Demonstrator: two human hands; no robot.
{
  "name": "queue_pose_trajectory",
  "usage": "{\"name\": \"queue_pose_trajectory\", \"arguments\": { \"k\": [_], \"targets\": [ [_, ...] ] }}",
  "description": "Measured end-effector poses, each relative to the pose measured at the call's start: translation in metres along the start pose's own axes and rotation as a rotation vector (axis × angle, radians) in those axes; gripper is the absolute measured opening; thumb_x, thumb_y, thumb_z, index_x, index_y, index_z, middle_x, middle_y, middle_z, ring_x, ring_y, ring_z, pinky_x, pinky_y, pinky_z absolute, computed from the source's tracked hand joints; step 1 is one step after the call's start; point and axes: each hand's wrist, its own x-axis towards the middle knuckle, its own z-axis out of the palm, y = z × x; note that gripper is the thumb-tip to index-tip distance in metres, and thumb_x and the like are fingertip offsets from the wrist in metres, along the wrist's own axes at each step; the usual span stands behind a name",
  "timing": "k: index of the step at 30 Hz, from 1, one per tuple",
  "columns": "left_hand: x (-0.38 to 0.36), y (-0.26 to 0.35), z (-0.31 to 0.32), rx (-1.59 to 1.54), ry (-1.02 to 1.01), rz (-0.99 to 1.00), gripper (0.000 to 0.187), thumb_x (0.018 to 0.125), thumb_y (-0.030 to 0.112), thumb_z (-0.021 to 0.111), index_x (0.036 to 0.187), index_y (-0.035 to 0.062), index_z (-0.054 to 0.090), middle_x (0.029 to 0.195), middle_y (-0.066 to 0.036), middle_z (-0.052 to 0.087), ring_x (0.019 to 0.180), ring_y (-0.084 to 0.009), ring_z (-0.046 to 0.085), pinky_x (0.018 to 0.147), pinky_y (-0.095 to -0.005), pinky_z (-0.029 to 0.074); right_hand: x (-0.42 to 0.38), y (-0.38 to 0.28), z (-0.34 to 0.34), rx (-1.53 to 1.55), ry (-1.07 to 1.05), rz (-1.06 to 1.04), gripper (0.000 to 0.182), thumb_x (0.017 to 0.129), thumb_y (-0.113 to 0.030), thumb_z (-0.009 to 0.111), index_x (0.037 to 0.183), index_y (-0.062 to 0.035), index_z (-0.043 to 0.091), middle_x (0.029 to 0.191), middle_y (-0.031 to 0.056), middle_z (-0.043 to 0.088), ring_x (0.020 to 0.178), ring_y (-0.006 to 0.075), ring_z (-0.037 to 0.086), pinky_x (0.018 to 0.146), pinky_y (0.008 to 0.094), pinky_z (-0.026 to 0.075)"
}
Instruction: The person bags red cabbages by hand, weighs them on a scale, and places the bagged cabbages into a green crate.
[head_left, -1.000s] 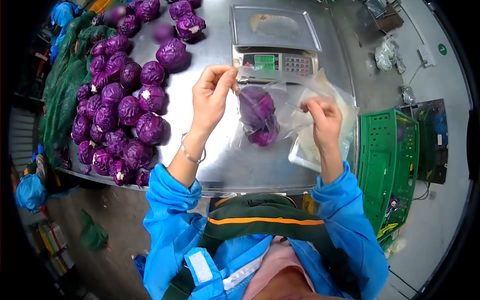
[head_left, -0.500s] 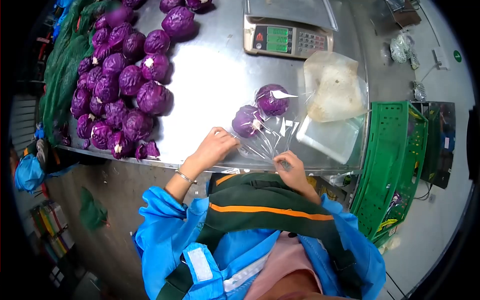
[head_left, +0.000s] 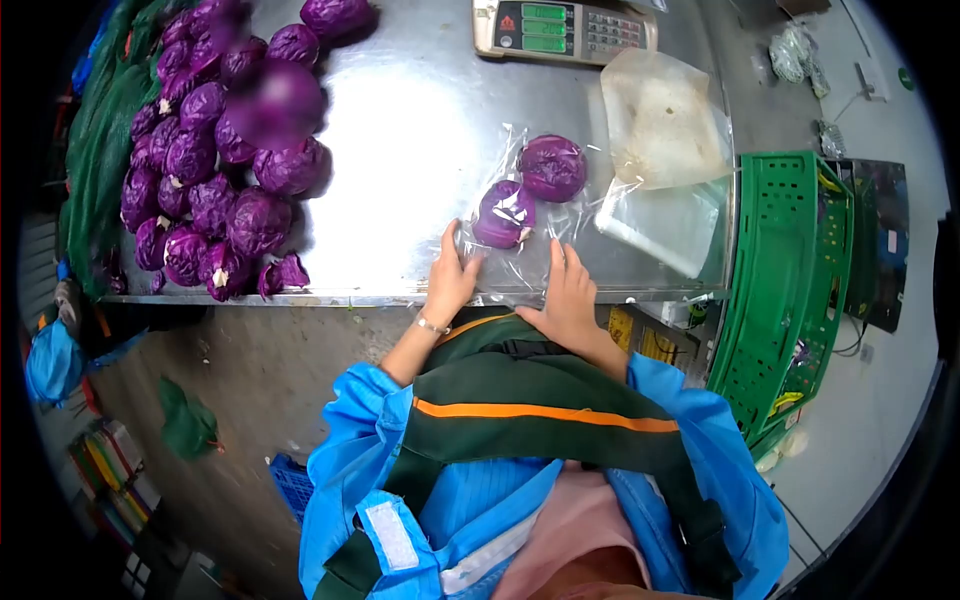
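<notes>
Two red cabbages lie inside a clear plastic bag (head_left: 515, 268) near the front edge of the metal table. The upper right cabbage (head_left: 553, 168) touches the lower left cabbage (head_left: 503, 214). My left hand (head_left: 452, 277) rests at the bag's left side, thumb and fingers apart. My right hand (head_left: 567, 297) is at the bag's lower right, its fingers extended and spread from the thumb. Neither hand is closed around anything; both are beside the bag's near end, below the cabbages.
A pile of red cabbages (head_left: 211, 205) covers the table's left side beside green netting (head_left: 95, 170). A digital scale (head_left: 565, 30) stands at the back. Right of the bag lie a stained plastic sheet (head_left: 662, 120) and a stack of clear bags (head_left: 655, 228). Green crates (head_left: 775, 300) stand at the right.
My hands have let go of the bag's near edge and opened, coming to its two sides. The left hand moved right. The view has shifted, so the table items sit higher.
</notes>
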Motion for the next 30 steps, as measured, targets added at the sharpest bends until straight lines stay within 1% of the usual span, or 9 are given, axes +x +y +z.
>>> {"name": "queue_pose_trajectory", "arguments": {
  "k": [1, 2, 5, 12, 15, 20, 24, 27, 30],
  "targets": [
    [0.003, -0.001, 0.007, -0.013, 0.053, 0.031, 0.062, 0.079, 0.016, 0.060, 0.132, 0.0044, 0.031, 0.064, -0.018, 0.056, 0.062, -0.0356, 0.059, 0.058, -0.0425, 0.044, 0.003, 0.003, 0.008, -0.019, -0.028, 0.039, 0.105, 0.064, -0.032, 0.075, 0.141, -0.0063, 0.009, 0.133, 0.0191, 0.024, 0.117, 0.0404, 0.032, 0.090, 0.0473, 0.033],
    [0.003, -0.001, 0.014, -0.089, 0.113, 0.094, 0.048, 0.082, 0.015, 0.056, 0.126, 0.0061, 0.038, 0.060, -0.016, 0.054, 0.058, -0.0343, 0.058, 0.054, -0.0422, 0.041, 0.005, 0.005, 0.014, -0.001, 0.158, 0.029, 0.081, 0.069, -0.025, 0.071, 0.135, -0.0053, 0.027, 0.119, 0.0190, 0.043, 0.108, 0.0354, 0.045, 0.085, 0.0459, 0.038],
    [-0.008, 0.020, 0.011, -0.101, 0.151, 0.111, 0.041, 0.085, 0.016, 0.055, 0.123, 0.0072, 0.041, 0.059, -0.016, 0.054, 0.057, -0.0327, 0.058, 0.052, -0.0405, 0.041, 0.014, 0.056, 0.026, 0.260, -0.103, 0.243, 0.051, 0.074, -0.013, 0.064, 0.120, -0.0037, 0.043, 0.093, 0.0149, 0.057, 0.086, 0.0257, 0.057, 0.072, 0.0382, 0.045],
    [0.009, 0.119, -0.004, -0.135, 0.039, 0.380, 0.020, 0.088, 0.012, 0.055, 0.105, 0.0032, 0.056, 0.065, -0.014, 0.060, 0.054, -0.0186, 0.058, 0.050, -0.0307, 0.043, 0.021, 0.028, -0.049, 0.461, 0.516, 0.171, 0.015, 0.078, -0.011, 0.061, 0.089, -0.0035, 0.055, 0.055, 0.0082, 0.048, 0.048, 0.0168, 0.048, 0.048, 0.0327, 0.039],
    [0.035, 0.151, -0.009, -0.265, 0.019, 0.368, 0.019, 0.087, 0.014, 0.058, 0.101, 0.0010, 0.061, 0.061, -0.003, 0.058, 0.053, -0.0053, 0.051, 0.049, -0.0218, 0.041, 0.042, 0.035, -0.082, 0.328, 0.248, 0.126, 0.016, 0.078, -0.013, 0.064, 0.085, -0.0028, 0.055, 0.051, 0.0037, 0.045, 0.046, 0.0170, 0.045, 0.046, 0.0310, 0.038],
    [0.059, 0.218, -0.038, -0.605, -0.136, 0.203, 0.023, 0.087, 0.019, 0.060, 0.100, 0.0000, 0.059, 0.052, 0.006, 0.046, 0.036, -0.0001, 0.030, 0.032, -0.0178, 0.020, 0.074, 0.016, -0.162, 0.502, 0.665, 0.002, 0.011, 0.084, -0.010, 0.060, 0.079, -0.0020, 0.055, 0.050, -0.0009, 0.043, 0.046, 0.0079, 0.040, 0.045, 0.0242, 0.033],
    [0.037, 0.248, -0.070, -0.646, -0.179, 0.357, 0.023, 0.085, 0.017, 0.063, 0.099, -0.0016, 0.058, 0.050, 0.005, 0.047, 0.036, -0.0015, 0.035, 0.031, -0.0183, 0.024, 0.088, 0.014, -0.182, 0.750, 0.596, -0.002, 0.010, 0.085, -0.009, 0.058, 0.081, -0.0017, 0.053, 0.056, -0.0029, 0.046, 0.050, 0.0034, 0.038, 0.044, 0.0215, 0.030],
    [0.074, 0.237, -0.072, -0.731, -0.220, 0.163, 0.024, 0.083, 0.014, 0.064, 0.102, 0.0006, 0.058, 0.051, 0.004, 0.046, 0.037, -0.0022, 0.033, 0.033, -0.0187, 0.023, 0.104, 0.018, -0.171, 0.937, 0.399, 0.144, 0.010, 0.086, -0.009, 0.057, 0.081, -0.0021, 0.051, 0.062, -0.0033, 0.048, 0.053, 0.0018, 0.037, 0.045, 0.0203, 0.028],
    [0.049, 0.244, -0.090, -0.606, 0.019, 0.165, 0.021, 0.085, 0.012, 0.060, 0.102, 0.0011, 0.057, 0.050, 0.007, 0.042, 0.037, -0.0008, 0.031, 0.035, -0.0182, 0.021, 0.114, 0.003, -0.166, 0.937, 0.468, 0.024, 0.011, 0.087, -0.010, 0.057, 0.081, -0.0023, 0.051, 0.061, -0.0034, 0.047, 0.053, 0.0008, 0.038, 0.045, 0.0196, 0.028]
  ]
}}
